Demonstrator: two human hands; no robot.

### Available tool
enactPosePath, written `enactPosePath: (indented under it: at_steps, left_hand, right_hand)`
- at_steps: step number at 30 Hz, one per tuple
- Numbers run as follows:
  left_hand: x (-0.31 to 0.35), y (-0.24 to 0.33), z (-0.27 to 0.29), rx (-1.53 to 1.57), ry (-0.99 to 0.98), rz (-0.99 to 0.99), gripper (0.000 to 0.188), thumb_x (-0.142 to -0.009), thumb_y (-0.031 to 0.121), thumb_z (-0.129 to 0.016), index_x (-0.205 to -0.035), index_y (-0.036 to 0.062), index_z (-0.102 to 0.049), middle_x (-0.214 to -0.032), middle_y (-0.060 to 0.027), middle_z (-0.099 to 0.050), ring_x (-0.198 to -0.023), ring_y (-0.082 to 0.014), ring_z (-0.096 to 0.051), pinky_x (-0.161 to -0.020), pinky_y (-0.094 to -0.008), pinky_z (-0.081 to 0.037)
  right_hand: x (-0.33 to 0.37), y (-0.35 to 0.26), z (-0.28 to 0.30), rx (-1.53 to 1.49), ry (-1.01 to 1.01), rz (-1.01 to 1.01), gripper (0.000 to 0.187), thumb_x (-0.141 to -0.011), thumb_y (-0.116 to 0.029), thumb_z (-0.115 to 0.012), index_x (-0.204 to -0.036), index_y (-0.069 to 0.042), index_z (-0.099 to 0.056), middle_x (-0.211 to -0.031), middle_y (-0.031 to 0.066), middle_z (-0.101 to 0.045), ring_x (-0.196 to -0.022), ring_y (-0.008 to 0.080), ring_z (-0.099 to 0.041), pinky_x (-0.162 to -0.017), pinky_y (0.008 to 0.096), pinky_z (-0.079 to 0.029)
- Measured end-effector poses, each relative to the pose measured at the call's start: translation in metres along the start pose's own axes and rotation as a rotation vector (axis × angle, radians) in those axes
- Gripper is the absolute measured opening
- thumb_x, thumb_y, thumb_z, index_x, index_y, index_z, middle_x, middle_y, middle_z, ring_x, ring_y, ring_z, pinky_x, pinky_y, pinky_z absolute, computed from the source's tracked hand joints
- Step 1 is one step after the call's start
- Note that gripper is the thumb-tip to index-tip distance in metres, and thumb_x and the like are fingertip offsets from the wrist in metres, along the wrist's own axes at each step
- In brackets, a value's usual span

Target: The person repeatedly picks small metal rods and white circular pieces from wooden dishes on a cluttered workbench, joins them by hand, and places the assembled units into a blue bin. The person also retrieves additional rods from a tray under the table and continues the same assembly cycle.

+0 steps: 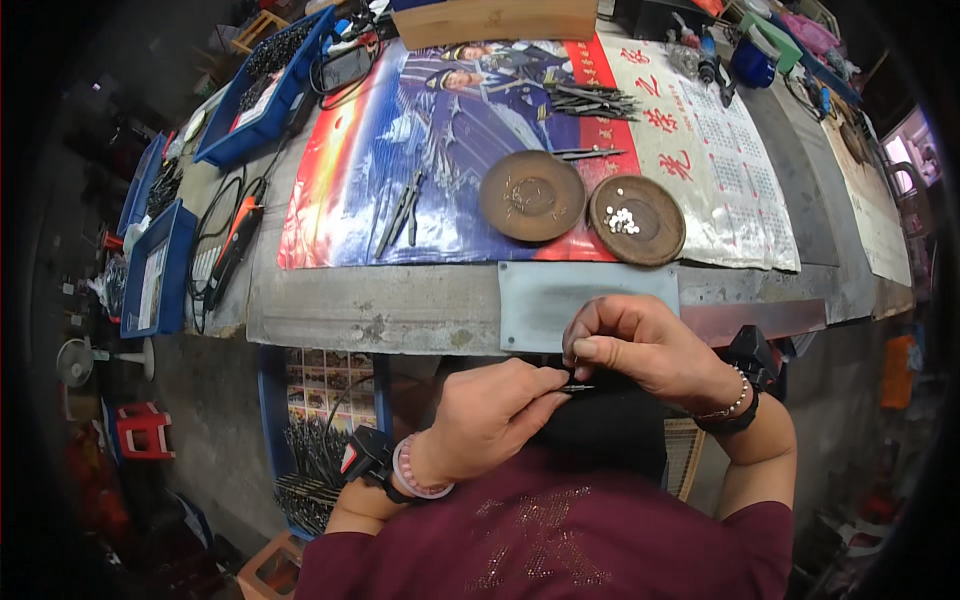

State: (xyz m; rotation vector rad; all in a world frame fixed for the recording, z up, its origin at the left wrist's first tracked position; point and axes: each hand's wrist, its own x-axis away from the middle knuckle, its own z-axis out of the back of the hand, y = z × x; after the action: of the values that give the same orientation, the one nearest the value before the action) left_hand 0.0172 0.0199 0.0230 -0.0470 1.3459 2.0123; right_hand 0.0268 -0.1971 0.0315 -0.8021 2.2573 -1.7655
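My left hand (492, 408) is closed, thumb and forefinger pinching a slim dark piece with a metallic tip (578, 388) that pokes out to the right. Just above that tip is my right hand (645, 348), its thumb and forefinger pressed together on something too small to make out. Both hands are over my lap, in front of the table edge. Beyond them stand two round brown dishes: the left dish (494, 190) holds fine thin bits, and the right dish (668, 228) holds several small white round pieces.
A pale plate (520, 300) lies at the table's front edge, on the near side of a printed poster (340, 200). Slim dark pieces (400, 215) lie on it, with a bundle (592, 102) farther back. Blue trays (160, 275) and an orange-handled tool (238, 235) are left.
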Motion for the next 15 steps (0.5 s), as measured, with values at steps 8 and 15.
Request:
enactPosePath:
  at_steps: [8,15]
  left_hand:
    - [-0.0007,0.0028,0.0027,-0.251,-0.005,-0.196,0.023,-0.073,0.005,-0.076,-0.092,0.0045,-0.062,-0.072,-0.0071,-0.062,-0.058,-0.0229,-0.061,-0.052,-0.0329,-0.047]
    - [-0.0008,0.0023,0.0057,-0.323,-0.064,-0.244,0.027,-0.07,0.003,-0.078,-0.091,0.0042,-0.061,-0.073,-0.0073,-0.063,-0.057,-0.0221,-0.06,-0.05,-0.0317,-0.045]
  right_hand:
    - [0.0082,-0.0004,-0.0041,0.143,-0.074,-0.007,0.016,-0.095,-0.012,-0.059,-0.092,0.003,-0.059,-0.082,0.0052,-0.061,-0.076,0.0116,-0.057,-0.069,0.0267,-0.048]
    - [0.0086,-0.0028,-0.0034,0.08,-0.082,-0.119,0.016,-0.095,-0.013,-0.06,-0.092,0.003,-0.059,-0.081,0.0049,-0.062,-0.074,0.0106,-0.058,-0.067,0.0269,-0.049]
